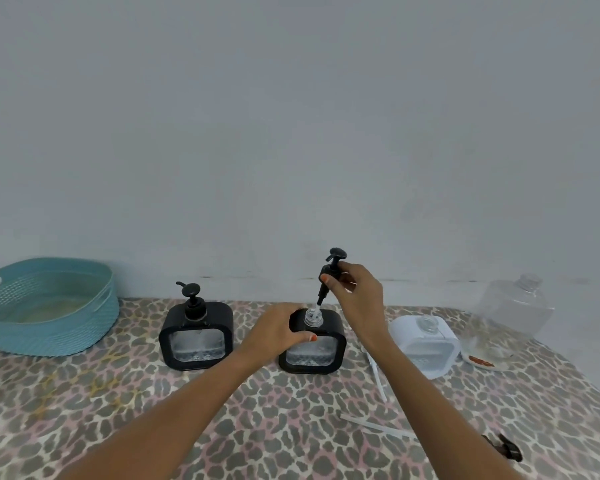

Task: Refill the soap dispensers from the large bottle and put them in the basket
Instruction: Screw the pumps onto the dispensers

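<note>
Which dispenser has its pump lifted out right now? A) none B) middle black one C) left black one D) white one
B: the right hand holds the pump above the middle black dispenser's open neck while the left hand steadies it.

Open cloth in front — bottles crowd the back row.
Basket (45, 306) far left; wide gap to nearest black dispenser (196, 336); pump tubes (378, 426) litter front right.
</note>
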Demonstrator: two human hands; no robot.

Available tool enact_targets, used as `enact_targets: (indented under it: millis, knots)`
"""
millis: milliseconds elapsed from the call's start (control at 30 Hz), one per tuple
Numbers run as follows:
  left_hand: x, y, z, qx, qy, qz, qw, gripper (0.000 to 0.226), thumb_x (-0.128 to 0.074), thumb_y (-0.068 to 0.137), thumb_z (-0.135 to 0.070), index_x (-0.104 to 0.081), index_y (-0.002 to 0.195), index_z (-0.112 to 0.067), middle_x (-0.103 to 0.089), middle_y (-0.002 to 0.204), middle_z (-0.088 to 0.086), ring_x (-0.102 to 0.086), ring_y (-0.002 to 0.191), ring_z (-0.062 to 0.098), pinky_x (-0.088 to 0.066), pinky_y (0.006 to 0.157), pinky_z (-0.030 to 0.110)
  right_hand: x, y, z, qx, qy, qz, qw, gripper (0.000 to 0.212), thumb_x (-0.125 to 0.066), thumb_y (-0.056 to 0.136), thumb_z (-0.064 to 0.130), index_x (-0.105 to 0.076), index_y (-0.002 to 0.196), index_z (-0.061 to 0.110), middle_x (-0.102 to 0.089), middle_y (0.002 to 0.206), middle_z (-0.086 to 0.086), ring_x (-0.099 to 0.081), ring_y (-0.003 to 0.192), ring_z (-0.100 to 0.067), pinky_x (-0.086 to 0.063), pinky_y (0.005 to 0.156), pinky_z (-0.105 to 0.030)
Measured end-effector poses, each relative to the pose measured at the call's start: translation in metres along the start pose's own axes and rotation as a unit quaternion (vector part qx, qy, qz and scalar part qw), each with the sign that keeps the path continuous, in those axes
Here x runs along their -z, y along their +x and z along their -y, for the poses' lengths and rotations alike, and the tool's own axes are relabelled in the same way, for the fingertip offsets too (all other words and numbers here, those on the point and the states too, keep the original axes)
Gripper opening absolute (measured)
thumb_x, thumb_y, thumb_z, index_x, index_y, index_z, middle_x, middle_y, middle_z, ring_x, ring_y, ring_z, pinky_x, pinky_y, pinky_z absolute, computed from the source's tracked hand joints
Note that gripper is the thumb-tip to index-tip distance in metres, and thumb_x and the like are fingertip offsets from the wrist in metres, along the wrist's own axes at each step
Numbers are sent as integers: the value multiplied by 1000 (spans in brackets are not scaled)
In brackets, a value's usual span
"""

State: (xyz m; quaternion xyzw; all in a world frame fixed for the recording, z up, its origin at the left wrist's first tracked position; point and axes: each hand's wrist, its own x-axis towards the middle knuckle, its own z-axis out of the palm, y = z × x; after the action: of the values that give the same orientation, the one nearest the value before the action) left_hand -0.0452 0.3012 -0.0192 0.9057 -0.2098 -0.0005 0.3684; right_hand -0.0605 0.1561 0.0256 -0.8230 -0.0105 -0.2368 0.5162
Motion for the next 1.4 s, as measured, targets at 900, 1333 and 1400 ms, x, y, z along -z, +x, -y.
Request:
enact_targets:
  millis: [900,1333,1400]
  knots:
    - [-3,3,12,32,-32,-9,999,40,-76,70,-29,-65,102,-8,-69,95,10,-64,88,24,-52,80,41,-23,-26,-34,-64,-25,131,989,45,-59,82,1,-50,124,16,-60,105,2,-57,98,-12,-41,66,2]
    - [-4,2,11,30,-36,-11,999,40,-75,71,-26,-64,106,-8,-69,98,10,-63,90,23,-51,81,40,-19,-26,-34,-68,-9,144,987,52,-56,79,-1,-46,125,21,-59,108,6,-57,99,-8,-51,80,-16]
    - [-4,2,11,29,-35,-11,999,41,-75,72,-26,-64,107,-9,-69,98,9,-63,90,23,-51,80,38,-19,-25,-36,-64,-18,130,989,47,-60,80,0,-49,123,15,-60,103,4,-57,100,-11,-47,80,-10]
